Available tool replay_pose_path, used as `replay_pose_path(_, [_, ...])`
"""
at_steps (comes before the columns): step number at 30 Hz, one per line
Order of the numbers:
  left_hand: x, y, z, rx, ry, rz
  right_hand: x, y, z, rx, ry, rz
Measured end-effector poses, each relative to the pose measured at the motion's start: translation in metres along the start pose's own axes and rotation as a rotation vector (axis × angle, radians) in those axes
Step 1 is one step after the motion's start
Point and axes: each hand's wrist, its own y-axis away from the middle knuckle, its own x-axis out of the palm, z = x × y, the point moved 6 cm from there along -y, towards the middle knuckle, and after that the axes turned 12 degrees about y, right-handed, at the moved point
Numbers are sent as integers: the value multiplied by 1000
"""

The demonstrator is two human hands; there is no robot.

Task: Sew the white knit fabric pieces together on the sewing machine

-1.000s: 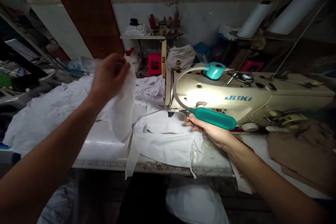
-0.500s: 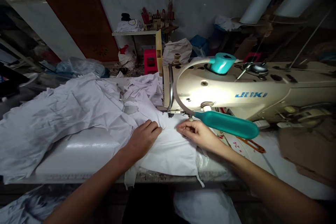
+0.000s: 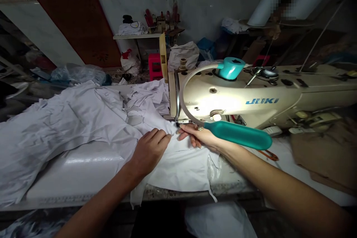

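Observation:
White fabric (image 3: pixel 181 171) lies on the sewing bed under the needle end of a JUKI sewing machine (image 3: pixel 234 98), hanging a little over the front edge. My left hand (image 3: pixel 152 150) is closed on the fabric left of the needle area, knuckles up. Right beside the presser foot is my right hand (image 3: pixel 199 136), turned partly palm up, thumb and fingers apart, with no object visible between them. Its fingertips are close to the fabric; contact is unclear. A teal lamp (image 3: pixel 241 134) on a bent neck hangs over the right wrist.
A large heap of white fabric pieces (image 3: pixel 72 115) covers the table's left side. Brown cloth (image 3: pixel 326 152) and an orange-handled tool (image 3: pixel 270 155) lie at right. Thread cones (image 3: pixel 266 3) stand behind the machine. A red stool (image 3: pixel 155 66) stands beyond the table.
My right hand has moved left and slightly up to the presser foot and turned palm up, its fingers spreading. My left hand stays on the fabric. The view has shifted slightly.

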Motion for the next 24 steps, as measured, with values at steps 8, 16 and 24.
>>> replay_pose_path(8, [6, 0, -13, 128, -83, 63, 24, -13, 19, -14, 4, -62])
replay_pose_path(16, [15, -14, -2, 90, 5, 69, 0, 7, 17, -146, 377, -397])
replay_pose_path(24, [37, -15, 1, 128, -18, 183, -5, 1, 15, -188, 530, -422])
